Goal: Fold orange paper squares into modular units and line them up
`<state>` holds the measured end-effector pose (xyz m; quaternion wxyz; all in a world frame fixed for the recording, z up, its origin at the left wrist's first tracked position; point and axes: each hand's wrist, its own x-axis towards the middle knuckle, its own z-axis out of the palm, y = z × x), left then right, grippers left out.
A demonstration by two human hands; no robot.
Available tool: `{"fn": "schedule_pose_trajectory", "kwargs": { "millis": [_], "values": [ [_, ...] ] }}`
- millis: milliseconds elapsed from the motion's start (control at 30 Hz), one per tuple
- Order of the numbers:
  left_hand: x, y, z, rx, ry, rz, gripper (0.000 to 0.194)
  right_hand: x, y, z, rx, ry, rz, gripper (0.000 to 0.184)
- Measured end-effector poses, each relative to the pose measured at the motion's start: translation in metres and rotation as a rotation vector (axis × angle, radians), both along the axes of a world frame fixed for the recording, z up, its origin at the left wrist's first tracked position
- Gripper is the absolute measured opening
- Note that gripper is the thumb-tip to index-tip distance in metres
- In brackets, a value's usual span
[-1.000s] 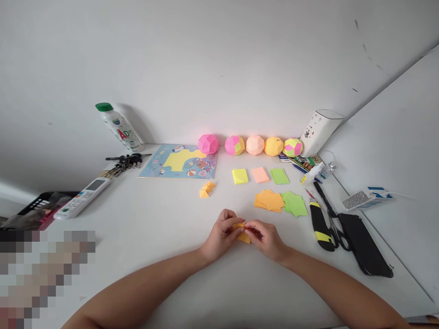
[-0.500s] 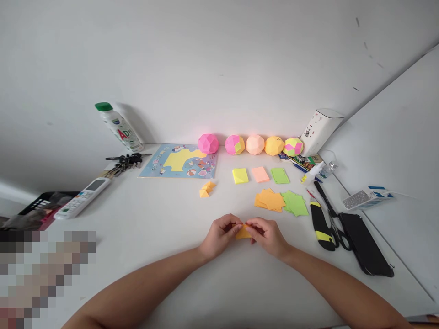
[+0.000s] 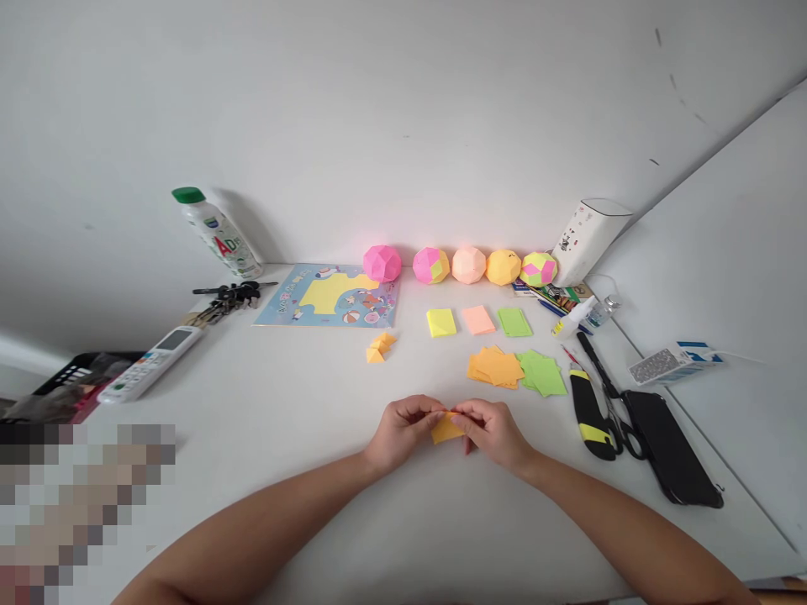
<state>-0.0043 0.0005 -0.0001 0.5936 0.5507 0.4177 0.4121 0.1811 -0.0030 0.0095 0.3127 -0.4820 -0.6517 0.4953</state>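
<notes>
Between my two hands is an orange paper square (image 3: 446,429), its upper edge pinched and its lower part showing below my thumbs. My left hand (image 3: 408,430) grips its left side with thumb and fingers. On the opposite side my right hand (image 3: 495,433) pinches the paper, one finger reaching down behind it. Just beyond lie a loose stack of orange paper (image 3: 495,367) and a fan of green paper (image 3: 543,373). Folded orange paper pieces (image 3: 380,347) sit farther left. Yellow (image 3: 441,323), peach (image 3: 479,319) and green sticky-note pads (image 3: 515,322) form a row behind.
Several faceted paper balls, one of them pink (image 3: 382,264), line the wall beside a blue picture sheet (image 3: 283,301). At right are a utility knife (image 3: 591,416), scissors (image 3: 621,428), a black phone-like case (image 3: 672,449) and a glue bottle (image 3: 573,319). A remote (image 3: 151,364) and bottle (image 3: 220,235) stand left.
More of the orange paper shows below my thumbs, its lower edge now tilted. My hands have hardly moved otherwise.
</notes>
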Motion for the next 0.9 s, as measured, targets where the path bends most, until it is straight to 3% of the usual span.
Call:
{"fn": "schedule_pose_trajectory", "kwargs": {
  "millis": [200, 400, 900],
  "values": [
    [0.0012, 0.0001, 0.0037, 0.08, -0.007, 0.017, 0.021, 0.0008, 0.0001, 0.0044, -0.037, -0.03, 0.019, 0.032],
    [0.0005, -0.0012, 0.002, 0.018, 0.048, 0.0, 0.024, 0.0011, 0.0002, 0.0008, -0.031, 0.005, 0.017, 0.028],
    [-0.0017, 0.0001, -0.0022, 0.069, 0.098, -0.024, 0.023, 0.0017, -0.0002, 0.0011, -0.046, 0.037, 0.009, 0.026]
  ]
}}
